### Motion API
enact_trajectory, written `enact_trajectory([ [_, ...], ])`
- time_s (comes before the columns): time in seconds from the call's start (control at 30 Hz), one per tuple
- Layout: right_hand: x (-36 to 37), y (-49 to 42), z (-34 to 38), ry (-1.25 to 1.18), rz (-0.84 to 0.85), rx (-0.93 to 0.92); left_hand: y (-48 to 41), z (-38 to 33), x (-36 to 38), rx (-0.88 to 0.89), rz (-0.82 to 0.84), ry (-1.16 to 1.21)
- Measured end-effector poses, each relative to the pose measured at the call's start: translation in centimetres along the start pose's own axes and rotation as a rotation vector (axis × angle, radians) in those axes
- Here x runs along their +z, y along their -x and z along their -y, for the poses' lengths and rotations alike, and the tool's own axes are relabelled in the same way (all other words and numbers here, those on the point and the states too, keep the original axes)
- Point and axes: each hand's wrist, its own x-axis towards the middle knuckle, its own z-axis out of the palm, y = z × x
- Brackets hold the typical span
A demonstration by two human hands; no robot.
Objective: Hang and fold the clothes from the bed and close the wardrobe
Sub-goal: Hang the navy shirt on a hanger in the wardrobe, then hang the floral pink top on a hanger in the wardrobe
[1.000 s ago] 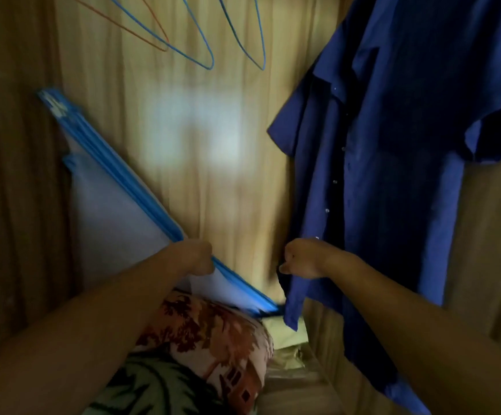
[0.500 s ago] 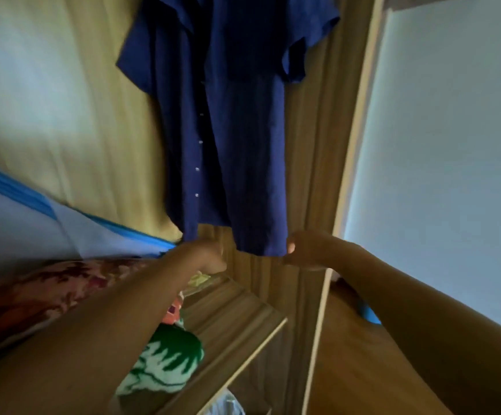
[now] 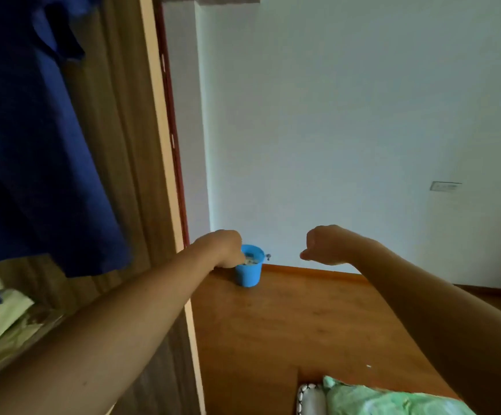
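**The view has turned from the wardrobe to the room**

Half a second ago the blue shirt hung in the middle of the view. Now the view has swung to the right, so the blue shirt (image 3: 34,160) is far over on the left. More of the wall (image 3: 333,115) and floor (image 3: 273,324) shows.

There is one blue shirt. It hangs inside the open wardrobe (image 3: 117,175), right next to the brown side board. It is dark blue with a short sleeve, and its bottom edge hangs loose. Under it lies one pile of pale green cloth (image 3: 1,319).

There are two hands, both held out in front. The left hand (image 3: 225,248) is curled into a fist and holds nothing. The right hand (image 3: 325,245) is curled into a fist too, and it is also empty. The two hands are apart and neither one touches the shirt.

One blue bucket (image 3: 249,272) stands on the floor by the wall, behind the left hand. One small socket (image 3: 445,186) is on the wall. One green cloth (image 3: 387,399) shows at the bottom edge.
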Motion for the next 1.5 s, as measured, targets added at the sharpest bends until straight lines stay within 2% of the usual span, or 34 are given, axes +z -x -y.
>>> enact_trajectory([
  [0.23,0.3,-5.0,-10.0,-0.010,-0.024,0.165,-12.2,-5.7,-0.2,0.071,-0.008,-0.132],
  [0.5,-1.3,-15.0,-19.5,-0.008,-0.037,0.282,-26.6,-12.0,-2.4,0.124,-0.040,-0.144],
  [0.73,-2.3,-20.1,-26.1,-0.033,-0.046,0.389,-37.2,-17.9,-4.1,0.221,-0.019,-0.156],
  [1.0,-2.4,-25.3,-33.2,-0.089,-0.079,0.569,-50.3,-25.9,-3.7,0.422,0.031,-0.141],
  [1.2,-3.2,-32.5,-38.4,-0.115,-0.113,0.755,-62.5,-31.3,-3.8,0.597,0.067,-0.111],
  [1.5,-4.7,-39.5,-45.5,-0.190,-0.172,0.965,-75.2,-40.9,-4.6,0.827,0.040,-0.195],
])
